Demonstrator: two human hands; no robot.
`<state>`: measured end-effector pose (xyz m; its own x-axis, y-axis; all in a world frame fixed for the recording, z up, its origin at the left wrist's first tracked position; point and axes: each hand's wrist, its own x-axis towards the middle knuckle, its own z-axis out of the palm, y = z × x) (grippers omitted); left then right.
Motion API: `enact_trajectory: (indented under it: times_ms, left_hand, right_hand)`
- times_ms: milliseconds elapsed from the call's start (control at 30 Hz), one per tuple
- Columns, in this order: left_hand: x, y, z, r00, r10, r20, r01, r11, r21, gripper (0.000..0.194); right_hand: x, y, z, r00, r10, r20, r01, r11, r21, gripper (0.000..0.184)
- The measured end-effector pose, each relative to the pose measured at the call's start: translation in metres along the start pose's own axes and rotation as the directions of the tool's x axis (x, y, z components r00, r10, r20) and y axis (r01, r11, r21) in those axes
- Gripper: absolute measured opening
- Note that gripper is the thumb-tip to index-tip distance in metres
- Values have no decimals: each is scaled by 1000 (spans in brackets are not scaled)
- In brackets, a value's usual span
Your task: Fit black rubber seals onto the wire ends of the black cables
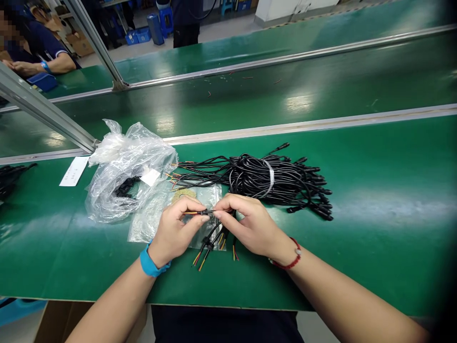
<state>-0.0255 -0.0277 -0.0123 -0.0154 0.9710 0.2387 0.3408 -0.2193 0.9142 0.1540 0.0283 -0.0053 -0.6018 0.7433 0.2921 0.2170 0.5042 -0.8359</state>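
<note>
My left hand (180, 228), with a blue band at its wrist, pinches a small black fitting (204, 212) on a cable end with coloured wires showing. My right hand (246, 221) grips the black cable (211, 211) just to the right of that fitting. Below the hands hang several other cable ends (207, 244) with black fittings and bare red, yellow and black wires. Behind my right hand lies a large tied bundle of black cables (250, 174), connectors at its right end. A clear zip bag (146, 224) of small pale pieces lies partly under my left hand.
A clear plastic bag (107, 190) with black parts inside sits at the left, near a white paper slip (74, 171). A metal post (46, 105) rises at the left edge. Beyond a metal rail (314, 125) runs a green belt; a co-worker's arm (59, 64) rests across it.
</note>
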Motion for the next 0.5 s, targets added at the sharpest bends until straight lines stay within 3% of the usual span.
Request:
enact_trajectory:
  times_ms: [200,500]
  left_hand:
    - [2,2,5,996,-26,88,20,997,69,3]
    - [2,6,-1,997,69,41,-74,989,131,9]
  right_hand:
    - [2,3,1,996,13,90,-12,1000,-17,14]
    - [4,-1,-9,984,-159,78,169,976,-138,5]
